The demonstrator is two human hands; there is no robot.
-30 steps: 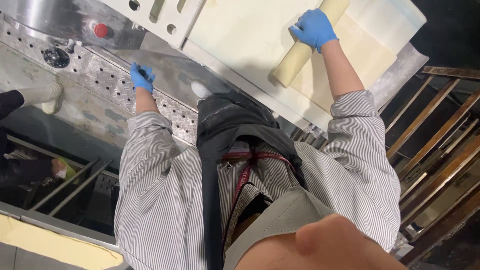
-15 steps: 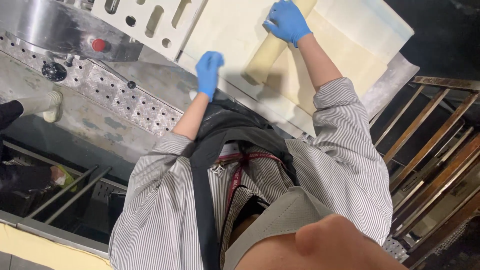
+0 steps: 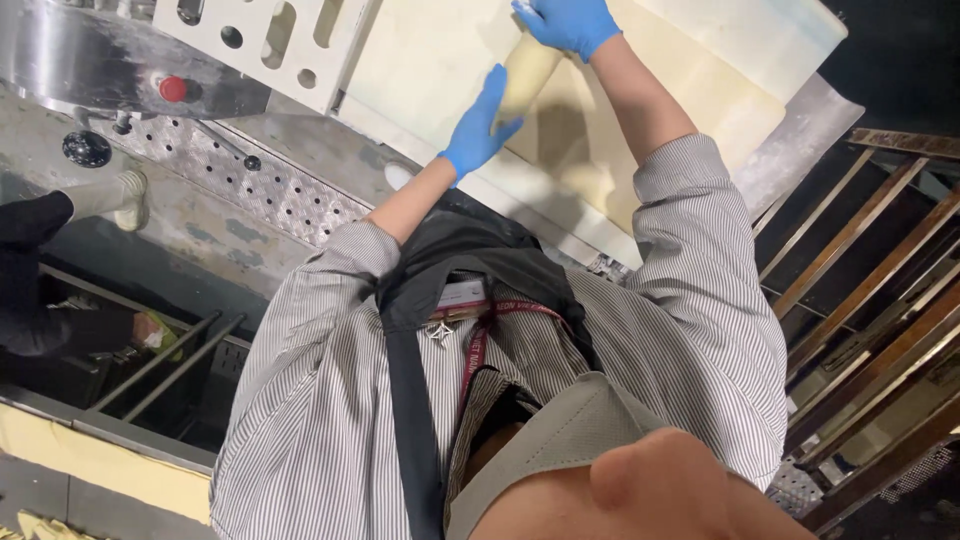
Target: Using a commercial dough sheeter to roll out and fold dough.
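Observation:
A pale cream dough roll (image 3: 527, 70) lies tilted on a wide sheet of dough (image 3: 690, 90) that covers the metal machine table (image 3: 800, 130). My right hand (image 3: 565, 22), in a blue glove, grips the roll's far end at the top edge of the view. My left hand (image 3: 480, 125), also in a blue glove, is set against the roll's near end with its fingers along it. My striped shirt and black apron strap fill the lower half of the view.
A white plate with holes (image 3: 265, 40) and a red knob (image 3: 173, 88) sit on the machine at the upper left, above a perforated metal ledge (image 3: 250, 190). Another person's pale boot (image 3: 110, 195) stands at the left. Wooden rack slats (image 3: 880, 270) run along the right.
My left hand has left the perforated ledge and moved right onto the near end of the dough roll. My right hand has stayed on the far end.

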